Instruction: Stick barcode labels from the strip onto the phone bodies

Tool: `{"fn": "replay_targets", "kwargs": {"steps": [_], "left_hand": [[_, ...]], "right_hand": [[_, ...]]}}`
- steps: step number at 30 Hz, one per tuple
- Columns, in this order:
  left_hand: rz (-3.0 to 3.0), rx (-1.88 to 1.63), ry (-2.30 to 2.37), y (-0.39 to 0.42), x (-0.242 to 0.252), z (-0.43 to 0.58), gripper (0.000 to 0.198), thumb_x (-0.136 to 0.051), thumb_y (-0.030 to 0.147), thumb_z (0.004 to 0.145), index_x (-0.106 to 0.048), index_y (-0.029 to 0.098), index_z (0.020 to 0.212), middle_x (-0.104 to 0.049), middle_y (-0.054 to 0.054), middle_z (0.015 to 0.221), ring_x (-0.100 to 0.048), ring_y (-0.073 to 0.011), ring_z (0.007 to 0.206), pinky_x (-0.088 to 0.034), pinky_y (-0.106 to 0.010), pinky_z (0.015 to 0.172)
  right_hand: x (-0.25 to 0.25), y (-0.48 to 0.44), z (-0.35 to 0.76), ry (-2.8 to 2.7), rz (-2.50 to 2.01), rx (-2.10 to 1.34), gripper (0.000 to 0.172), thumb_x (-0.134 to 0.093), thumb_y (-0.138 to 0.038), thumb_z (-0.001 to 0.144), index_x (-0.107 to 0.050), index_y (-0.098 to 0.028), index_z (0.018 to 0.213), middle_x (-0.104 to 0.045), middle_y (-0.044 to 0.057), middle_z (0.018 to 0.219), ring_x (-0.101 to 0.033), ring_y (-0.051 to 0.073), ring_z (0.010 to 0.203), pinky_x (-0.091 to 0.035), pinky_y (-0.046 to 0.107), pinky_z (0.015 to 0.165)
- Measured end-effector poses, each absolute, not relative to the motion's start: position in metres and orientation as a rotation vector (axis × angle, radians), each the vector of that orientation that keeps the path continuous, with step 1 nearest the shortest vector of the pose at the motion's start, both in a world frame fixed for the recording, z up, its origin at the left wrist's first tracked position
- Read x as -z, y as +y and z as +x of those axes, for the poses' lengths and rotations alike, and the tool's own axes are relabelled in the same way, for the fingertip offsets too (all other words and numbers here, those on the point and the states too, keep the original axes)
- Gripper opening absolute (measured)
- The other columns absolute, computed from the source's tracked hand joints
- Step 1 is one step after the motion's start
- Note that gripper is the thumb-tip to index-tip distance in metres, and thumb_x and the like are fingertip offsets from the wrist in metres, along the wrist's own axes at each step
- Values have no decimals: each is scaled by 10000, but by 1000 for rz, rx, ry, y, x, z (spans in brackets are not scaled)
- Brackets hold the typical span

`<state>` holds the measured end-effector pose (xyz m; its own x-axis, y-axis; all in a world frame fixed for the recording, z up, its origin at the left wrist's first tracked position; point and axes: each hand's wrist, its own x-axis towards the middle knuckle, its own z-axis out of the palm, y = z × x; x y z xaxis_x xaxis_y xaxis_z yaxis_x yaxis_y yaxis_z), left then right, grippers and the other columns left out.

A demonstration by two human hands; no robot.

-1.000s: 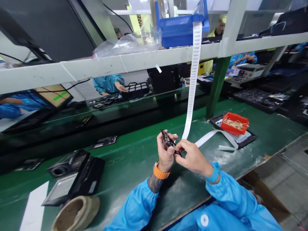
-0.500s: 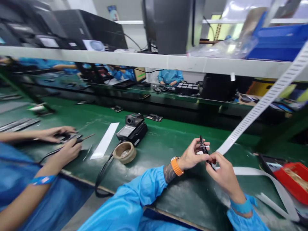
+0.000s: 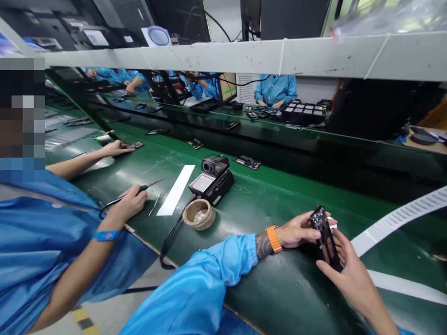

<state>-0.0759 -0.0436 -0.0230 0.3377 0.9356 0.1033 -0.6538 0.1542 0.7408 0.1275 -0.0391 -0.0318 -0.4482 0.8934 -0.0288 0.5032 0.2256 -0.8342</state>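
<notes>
Between my two hands, tilted above the green bench, is an opened black phone body (image 3: pixel 327 242) with circuit parts showing at its top end. My left hand (image 3: pixel 296 230), with an orange watch strap at the wrist, is closed on the upper part, thumb across its face. Lower down, my right hand (image 3: pixel 352 270) grips the other end along its side edges. A small white piece (image 3: pixel 332 222) shows behind the phone body by my fingertips; what it is I cannot make out. A white label strip (image 3: pixel 394 221) runs beside my right hand.
To my left, a co-worker's hand (image 3: pixel 132 204) holds a soldering iron; the other hand (image 3: pixel 117 148) touches a phone part. A black soldering station (image 3: pixel 218 186), a round pot (image 3: pixel 199 215) and a white paper strip (image 3: pixel 176 190) lie between us. A shelf rail (image 3: pixel 223 58) crosses above.
The phone body has turned from edge-on to show its broad face, and my hands now hold it from both ends. The co-worker's far hand has reached away to another part. My view has shifted.
</notes>
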Motion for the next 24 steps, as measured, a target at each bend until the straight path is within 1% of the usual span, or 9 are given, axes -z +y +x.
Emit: {"fn": "replay_targets", "kwargs": {"steps": [3, 7, 9, 11, 13, 16, 20, 22, 24], "left_hand": [[716, -1172, 422, -41, 29, -82, 766, -866, 377, 690, -559, 236, 1377, -465, -173, 1517, -506, -343, 1344, -400, -496, 1072], [539, -1227, 393, -41, 31, -99, 678, -806, 379, 709, -588, 252, 1339, -484, -133, 1509, -548, -336, 1282, -465, -465, 963], [453, -1264, 377, -42, 30, -112, 644, -768, 477, 716, -611, 217, 1285, -545, -146, 1444, -556, -343, 1259, -479, -457, 926], [391, -1352, 423, -42, 28, -130, 642, -688, 601, 767, -615, 177, 1243, -595, -170, 1367, -571, -336, 1231, -477, -456, 931], [345, -1508, 550, -40, 27, -151, 623, -598, 641, 834, -601, 152, 1220, -618, -185, 1317, -598, -313, 1191, -467, -450, 957], [294, -1779, 793, -32, 29, -184, 526, -517, 589, 899, -576, 163, 1201, -622, -172, 1309, -617, -277, 1172, -458, -432, 988], [383, -2030, 1083, -22, 34, -215, 436, -500, 502, 891, -555, 185, 1185, -662, -139, 1223, -635, -239, 1155, -482, -386, 968], [547, -2047, 1313, -19, 36, -226, 438, -471, 476, 893, -531, 179, 1210, -675, -138, 1181, -649, -231, 1136, -503, -374, 941], [796, -1926, 1680, -14, 37, -235, 444, -382, 438, 931, -488, 174, 1271, -670, -140, 1192, -652, -213, 1133, -519, -356, 915]], "right_hand": [[27, -37, 114, -2048, -1356, -1061, 942, -701, -602, 745, -313, -193, 1500, -613, 184, 1327, -648, 328, 1174, -528, 493, 998], [15, -25, 87, -2215, -1431, -846, 857, -681, -568, 757, -388, -169, 1457, -616, 179, 1326, -645, 336, 1162, -527, 494, 975], [12, -17, 74, -2330, -1401, -704, 797, -671, -510, 769, -426, -145, 1434, -594, 184, 1352, -625, 342, 1181, -512, 490, 986], [12, -8, 62, -2427, -1336, -592, 746, -650, -446, 788, -448, -102, 1418, -598, 195, 1329, -614, 344, 1174, -497, 486, 997], [14, 2, 52, -2524, -1244, -518, 717, -638, -381, 793, -456, -58, 1407, -608, 208, 1292, -601, 346, 1165, -479, 480, 1009], [17, 16, 37, -2663, -1115, -445, 713, -650, -309, 762, -475, -38, 1397, -600, 217, 1297, -575, 354, 1155, -456, 474, 1019], [16, 32, 19, -2770, -1037, -432, 724, -661, -268, 734, -493, -61, 1407, -589, 198, 1332, -529, 354, 1189, -408, 456, 1054], [14, 37, 12, -2795, -1014, -457, 726, -657, -275, 742, -491, -86, 1422, -580, 182, 1360, -509, 353, 1204, -392, 455, 1052], [14, 39, 5, -2819, -1010, -496, 730, -655, -301, 756, -483, -113, 1440, -566, 169, 1396, -497, 361, 1192, -397, 468, 1020]]}}
